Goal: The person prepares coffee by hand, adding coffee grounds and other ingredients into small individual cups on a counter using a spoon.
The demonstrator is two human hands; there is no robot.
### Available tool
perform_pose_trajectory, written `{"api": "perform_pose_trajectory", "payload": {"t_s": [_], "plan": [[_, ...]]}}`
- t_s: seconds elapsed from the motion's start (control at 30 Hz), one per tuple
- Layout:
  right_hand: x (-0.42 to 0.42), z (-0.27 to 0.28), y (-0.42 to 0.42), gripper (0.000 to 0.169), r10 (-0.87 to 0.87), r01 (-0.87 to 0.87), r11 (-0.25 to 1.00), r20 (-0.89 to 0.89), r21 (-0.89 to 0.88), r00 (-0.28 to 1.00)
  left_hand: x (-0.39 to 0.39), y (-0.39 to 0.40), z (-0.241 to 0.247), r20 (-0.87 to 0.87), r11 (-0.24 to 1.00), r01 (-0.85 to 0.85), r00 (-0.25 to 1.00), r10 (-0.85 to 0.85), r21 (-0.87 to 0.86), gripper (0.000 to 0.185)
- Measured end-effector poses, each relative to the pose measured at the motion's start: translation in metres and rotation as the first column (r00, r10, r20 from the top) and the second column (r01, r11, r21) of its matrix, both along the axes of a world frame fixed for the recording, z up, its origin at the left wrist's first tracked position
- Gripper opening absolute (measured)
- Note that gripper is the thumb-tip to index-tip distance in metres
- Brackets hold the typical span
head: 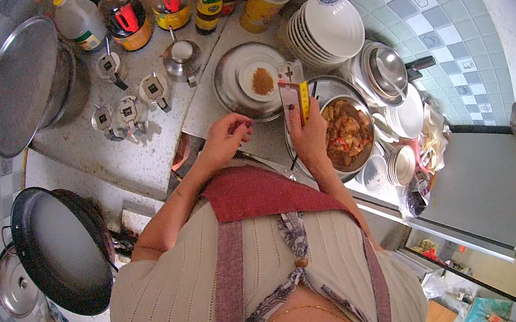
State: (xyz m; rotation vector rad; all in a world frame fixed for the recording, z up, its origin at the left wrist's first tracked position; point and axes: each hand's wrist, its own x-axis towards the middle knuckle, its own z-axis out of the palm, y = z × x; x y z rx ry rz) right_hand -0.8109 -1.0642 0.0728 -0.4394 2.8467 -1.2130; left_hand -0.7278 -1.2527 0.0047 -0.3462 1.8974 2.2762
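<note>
My right hand (310, 129) is closed around a clear plastic container with a yellow strip (304, 102), held upright between a small plate and a bowl of food. My left hand (229, 137) is raised over the counter edge with its fingers curled, touching nothing that I can see. Beyond the hands, a white plate with brown powder (262, 81) rests on an upturned-looking steel basin (231, 99). To the right, a bowl of cooked food with red pieces (348, 133) stands in a steel tray (327, 85).
Stacked white bowls (332, 25), steel bowls (383, 71) and plates (406, 110) line the right wall. Sauce bottles (126, 22) and lidded seasoning jars (129, 111) stand at the back left. A black wok (58, 250) lies left, below a large steel pan lid (20, 88).
</note>
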Motion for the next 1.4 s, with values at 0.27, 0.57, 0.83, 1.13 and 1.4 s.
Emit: {"api": "perform_pose_trajectory", "payload": {"t_s": [0.27, 0.57, 0.83, 1.13, 1.4], "plan": [[0.009, -0.014, -0.027, 0.044, 0.149, -0.17, 0.969, -0.125, -0.181, 0.981, -0.03, 0.017, 0.044, -0.25, 0.929, -0.194, 0.961, 0.116, -0.314, 0.06], [-0.005, 0.025, -0.075, 0.077, 0.325, -0.355, 0.932, -0.271, -0.068, 0.906, -0.071, -0.064, 0.096, -0.405, 0.787, -0.486, 0.852, 0.331, -0.38, 0.06], [0.01, 0.021, -0.046, 0.062, 0.285, -0.278, 0.935, 0.002, -0.22, 0.958, -0.187, -0.306, 0.164, -0.834, 0.174, -0.866, 0.499, 0.236, -0.469, 0.061], [0.021, 0.009, -0.013, 0.057, 0.091, -0.067, 0.983, 0.135, -0.172, 0.987, -0.291, -0.388, 0.108, -0.462, 0.153, -0.465, 0.885, 0.054, -0.872, 0.066], [0.026, 0.017, -0.01, 0.054, 0.046, -0.012, 0.98, 0.164, -0.2, 0.985, -0.307, -0.417, 0.089, -0.477, 0.163, -0.467, 0.879, -0.025, -0.869, 0.076]]}}
